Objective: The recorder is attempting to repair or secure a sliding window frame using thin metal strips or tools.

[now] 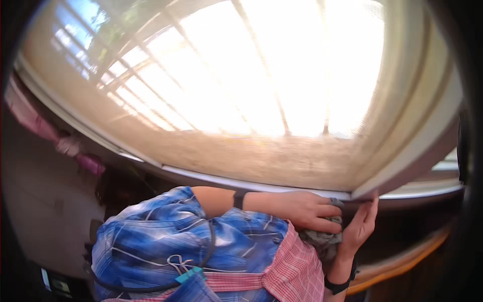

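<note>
My left hand (305,209) reaches across from the left, its fingers curled over a crumpled grey cloth (326,235). It is right beside the white lower rail (216,180) of a window frame. My right hand (360,227) is raised just to the right of the cloth. Its fingers stretch upward, and the tips touch the underside of the frame's upright edge (397,173) near the lower corner. Part of the cloth is hidden beneath my left hand. A dark band sits on each wrist.
Beyond the frame are a bright screen (226,151) and slanting bars (256,60). A knotted pink curtain (68,143) hangs at the left. An orange-brown curved edge (407,259) lies at the lower right. A dark cable loops over my blue plaid shirt.
</note>
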Demonstrator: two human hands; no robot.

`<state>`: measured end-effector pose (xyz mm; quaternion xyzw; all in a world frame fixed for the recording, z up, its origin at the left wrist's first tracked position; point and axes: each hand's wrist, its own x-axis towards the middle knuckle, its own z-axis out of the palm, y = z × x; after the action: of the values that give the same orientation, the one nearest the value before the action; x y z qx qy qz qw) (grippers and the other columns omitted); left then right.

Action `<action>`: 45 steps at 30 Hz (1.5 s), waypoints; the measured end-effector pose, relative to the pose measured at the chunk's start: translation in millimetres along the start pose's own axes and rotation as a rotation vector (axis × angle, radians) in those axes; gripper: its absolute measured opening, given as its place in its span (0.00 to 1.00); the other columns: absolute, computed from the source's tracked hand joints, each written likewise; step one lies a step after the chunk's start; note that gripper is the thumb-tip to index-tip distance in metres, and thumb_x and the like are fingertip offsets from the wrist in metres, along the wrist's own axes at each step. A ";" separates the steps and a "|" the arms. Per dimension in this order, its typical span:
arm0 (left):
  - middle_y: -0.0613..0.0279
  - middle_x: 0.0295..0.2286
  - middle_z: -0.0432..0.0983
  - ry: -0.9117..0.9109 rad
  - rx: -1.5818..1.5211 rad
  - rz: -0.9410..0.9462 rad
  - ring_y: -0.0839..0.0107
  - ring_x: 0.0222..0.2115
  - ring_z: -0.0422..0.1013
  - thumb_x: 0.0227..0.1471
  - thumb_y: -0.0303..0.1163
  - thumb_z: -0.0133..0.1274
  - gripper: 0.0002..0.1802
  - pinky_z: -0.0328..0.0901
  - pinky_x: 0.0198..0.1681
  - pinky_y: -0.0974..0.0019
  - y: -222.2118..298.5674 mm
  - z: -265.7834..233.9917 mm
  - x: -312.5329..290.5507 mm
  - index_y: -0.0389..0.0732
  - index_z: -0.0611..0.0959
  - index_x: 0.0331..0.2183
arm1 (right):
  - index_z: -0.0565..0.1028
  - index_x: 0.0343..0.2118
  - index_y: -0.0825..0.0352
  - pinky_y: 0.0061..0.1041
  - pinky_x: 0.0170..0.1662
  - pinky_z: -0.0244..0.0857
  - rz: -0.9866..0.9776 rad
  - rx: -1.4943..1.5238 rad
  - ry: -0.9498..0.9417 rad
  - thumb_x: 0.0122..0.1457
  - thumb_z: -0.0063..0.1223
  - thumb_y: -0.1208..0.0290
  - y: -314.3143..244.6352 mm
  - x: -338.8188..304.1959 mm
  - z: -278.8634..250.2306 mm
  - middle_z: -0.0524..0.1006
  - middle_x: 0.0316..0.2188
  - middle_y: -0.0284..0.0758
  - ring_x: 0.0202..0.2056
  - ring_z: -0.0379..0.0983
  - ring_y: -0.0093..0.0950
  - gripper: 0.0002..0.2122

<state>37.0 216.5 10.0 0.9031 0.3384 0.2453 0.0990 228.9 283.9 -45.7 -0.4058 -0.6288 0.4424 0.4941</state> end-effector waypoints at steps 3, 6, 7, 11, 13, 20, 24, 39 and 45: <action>0.47 0.47 0.70 0.039 -0.010 0.032 0.52 0.35 0.72 0.46 0.33 0.55 0.27 0.71 0.34 0.57 -3.7 10.2 3.2 0.44 0.74 0.51 | 0.69 0.56 0.80 0.26 0.55 0.64 0.041 0.122 0.184 0.69 0.45 0.74 18.4 1.4 -4.1 0.75 0.51 0.45 0.50 0.72 0.30 0.17; 0.46 0.45 0.70 0.072 0.010 0.058 0.50 0.35 0.72 0.44 0.35 0.56 0.28 0.71 0.33 0.55 -2.8 9.6 1.0 0.43 0.74 0.50 | 0.64 0.61 0.78 0.27 0.60 0.58 0.000 -0.100 0.033 0.73 0.38 0.63 42.0 18.5 -23.8 0.70 0.58 0.46 0.57 0.67 0.30 0.23; 0.46 0.45 0.70 0.070 0.002 0.072 0.49 0.36 0.72 0.44 0.36 0.57 0.28 0.71 0.32 0.54 -4.1 10.8 1.3 0.43 0.74 0.50 | 0.64 0.61 0.78 0.27 0.60 0.58 -0.027 -0.101 0.011 0.73 0.38 0.63 41.1 23.6 -25.2 0.70 0.58 0.46 0.57 0.67 0.30 0.23; 0.46 0.44 0.71 0.118 0.015 0.081 0.48 0.36 0.72 0.44 0.37 0.57 0.29 0.71 0.33 0.53 -9.0 15.6 1.1 0.44 0.74 0.50 | 0.65 0.61 0.77 0.28 0.60 0.58 -0.074 -0.198 -0.008 0.72 0.39 0.62 29.1 30.7 -25.9 0.70 0.59 0.49 0.58 0.67 0.34 0.23; 0.46 0.44 0.71 0.141 0.037 0.114 0.48 0.36 0.72 0.45 0.38 0.57 0.28 0.72 0.34 0.53 -13.1 15.5 2.2 0.44 0.74 0.50 | 0.65 0.61 0.77 0.29 0.60 0.58 -0.063 -0.216 -0.004 0.72 0.40 0.63 26.0 33.3 -28.9 0.70 0.59 0.50 0.58 0.67 0.36 0.23; 0.48 0.43 0.72 0.184 0.094 0.107 0.50 0.34 0.73 0.46 0.39 0.56 0.27 0.72 0.35 0.53 -12.7 27.1 -0.8 0.45 0.74 0.50 | 0.68 0.57 0.78 0.33 0.61 0.58 -0.249 -0.347 -0.011 0.69 0.45 0.67 3.1 33.0 -28.7 0.70 0.57 0.54 0.57 0.68 0.41 0.21; 0.49 0.41 0.72 0.184 0.064 0.072 0.48 0.36 0.73 0.46 0.39 0.57 0.28 0.72 0.35 0.51 -18.2 37.2 4.5 0.45 0.74 0.50 | 0.69 0.57 0.78 0.34 0.61 0.59 -0.267 -0.349 0.111 0.68 0.48 0.71 28.5 33.3 -36.5 0.70 0.57 0.52 0.58 0.68 0.39 0.19; 0.56 0.36 0.73 0.253 0.309 0.007 0.56 0.29 0.75 0.51 0.39 0.52 0.22 0.73 0.24 0.57 -31.8 38.3 13.0 0.47 0.75 0.49 | 0.75 0.51 0.76 0.30 0.51 0.70 -0.225 -0.466 0.026 0.67 0.49 0.72 7.6 47.7 -51.5 0.79 0.47 0.46 0.47 0.76 0.33 0.15; 0.57 0.34 0.74 0.299 0.423 0.008 0.60 0.28 0.76 0.50 0.38 0.52 0.22 0.72 0.22 0.60 -37.0 43.7 20.6 0.48 0.75 0.48 | 0.77 0.46 0.78 0.23 0.44 0.69 -0.061 -0.067 -0.226 0.64 0.54 0.77 -20.3 53.6 -20.7 0.81 0.40 0.40 0.41 0.76 0.26 0.11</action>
<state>51.8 257.3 -32.6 0.8587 0.3895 0.3001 -0.1442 237.9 332.3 -9.8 -0.3504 -0.7071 0.4489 0.4193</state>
